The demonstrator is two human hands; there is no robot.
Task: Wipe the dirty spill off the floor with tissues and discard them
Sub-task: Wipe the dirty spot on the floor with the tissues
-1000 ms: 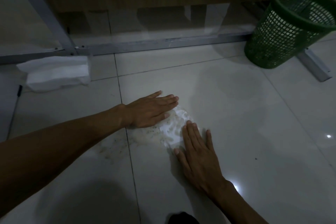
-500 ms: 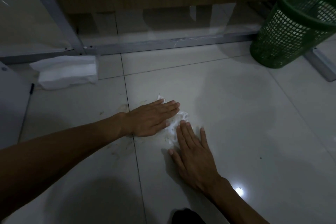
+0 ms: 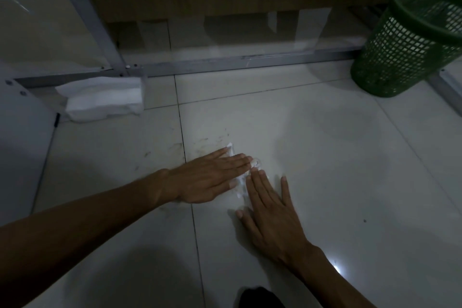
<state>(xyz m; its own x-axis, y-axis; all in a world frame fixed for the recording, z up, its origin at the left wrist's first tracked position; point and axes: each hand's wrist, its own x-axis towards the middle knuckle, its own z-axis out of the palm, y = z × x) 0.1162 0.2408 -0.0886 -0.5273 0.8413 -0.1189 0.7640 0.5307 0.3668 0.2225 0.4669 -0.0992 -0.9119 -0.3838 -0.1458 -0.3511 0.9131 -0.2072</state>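
A crumpled white tissue lies flat on the pale tiled floor, mostly covered by both hands. My left hand presses on it from the left with straight fingers. My right hand lies flat on its right side, fingers spread and pointing away from me. Faint dirty smears mark the tile just beyond the hands, near the grout line. A stack of clean white tissues sits at the back left. A green mesh waste basket stands at the back right.
A grey metal frame rail with clear panels runs along the floor behind the spill, under a white tabletop edge. Another metal leg lies beside the basket. A dark object shows at the bottom edge.
Both hands slid the tissue across the tile and drew closer together, covering more of it. The wet patch seen earlier near the hands is gone; thin smears show beyond them.
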